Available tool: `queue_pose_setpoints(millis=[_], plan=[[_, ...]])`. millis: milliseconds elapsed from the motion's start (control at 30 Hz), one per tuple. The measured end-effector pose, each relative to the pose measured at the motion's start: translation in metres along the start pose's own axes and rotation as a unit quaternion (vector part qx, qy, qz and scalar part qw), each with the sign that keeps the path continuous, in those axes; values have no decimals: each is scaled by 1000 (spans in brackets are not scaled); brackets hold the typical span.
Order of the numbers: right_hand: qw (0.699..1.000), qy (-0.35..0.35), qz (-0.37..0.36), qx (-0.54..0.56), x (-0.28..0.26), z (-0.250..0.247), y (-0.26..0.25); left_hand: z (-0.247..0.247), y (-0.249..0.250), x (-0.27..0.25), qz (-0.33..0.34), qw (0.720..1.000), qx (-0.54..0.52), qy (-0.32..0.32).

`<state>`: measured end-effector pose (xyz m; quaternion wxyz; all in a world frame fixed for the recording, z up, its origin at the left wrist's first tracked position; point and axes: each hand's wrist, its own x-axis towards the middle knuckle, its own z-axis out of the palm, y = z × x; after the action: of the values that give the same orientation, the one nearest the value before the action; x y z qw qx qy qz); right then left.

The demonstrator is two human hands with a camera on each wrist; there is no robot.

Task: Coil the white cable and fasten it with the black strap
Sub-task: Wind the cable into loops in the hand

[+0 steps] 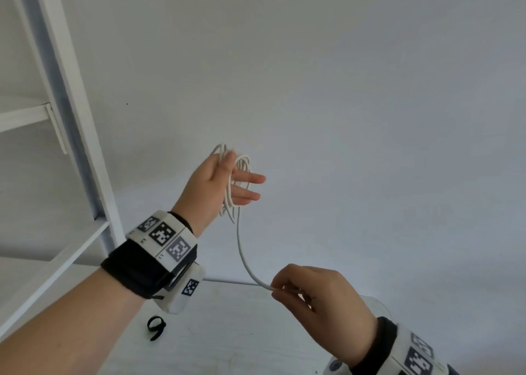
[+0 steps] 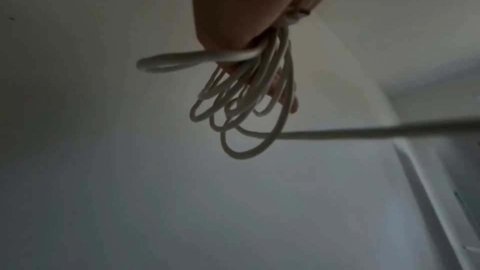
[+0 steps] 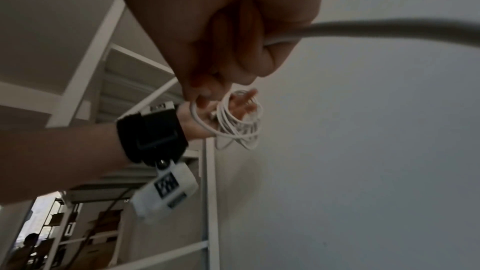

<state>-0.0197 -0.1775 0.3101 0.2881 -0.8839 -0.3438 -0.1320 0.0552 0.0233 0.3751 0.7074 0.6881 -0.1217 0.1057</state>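
The white cable (image 1: 239,241) is wound in several loops around my raised left hand (image 1: 242,175). Its thumb presses the loops against the palm while the fingers point out straight. The left wrist view shows the loops (image 2: 241,100) hanging below the hand. From them one strand runs down to my right hand (image 1: 284,288), which pinches it between thumb and fingers just above the table. In the right wrist view that strand (image 3: 389,28) leaves my curled fingers (image 3: 233,48). The black strap (image 1: 155,327) lies looped on the white table (image 1: 242,332), under my left forearm.
A white shelf frame (image 1: 71,90) stands at the left, close to my left arm. A plain pale wall fills the background. A rounded clear object (image 1: 378,303) shows behind my right wrist.
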Motion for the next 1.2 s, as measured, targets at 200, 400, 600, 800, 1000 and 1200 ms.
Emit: queue_pose_setpoints(millis=[200,400,600,800,1000,1200], plan=[[998,-4,-53,33,7,-12,-27,11,-13,-10,-4,996,75,-51],[992,61,-72,84,22,-34,-38,19,-19,-26,-26,983,145,-109],[985,136,-38,98,41,-56,-24,27,-19,-48,-100,974,75,-190],[983,165,13,82,54,-65,-3,33,-21,-63,-114,970,55,-209],[979,170,62,95,61,-61,18,36,-14,-69,-103,965,-85,-227],[968,164,128,138,58,-40,44,31,-10,-63,-156,941,-233,-188]])
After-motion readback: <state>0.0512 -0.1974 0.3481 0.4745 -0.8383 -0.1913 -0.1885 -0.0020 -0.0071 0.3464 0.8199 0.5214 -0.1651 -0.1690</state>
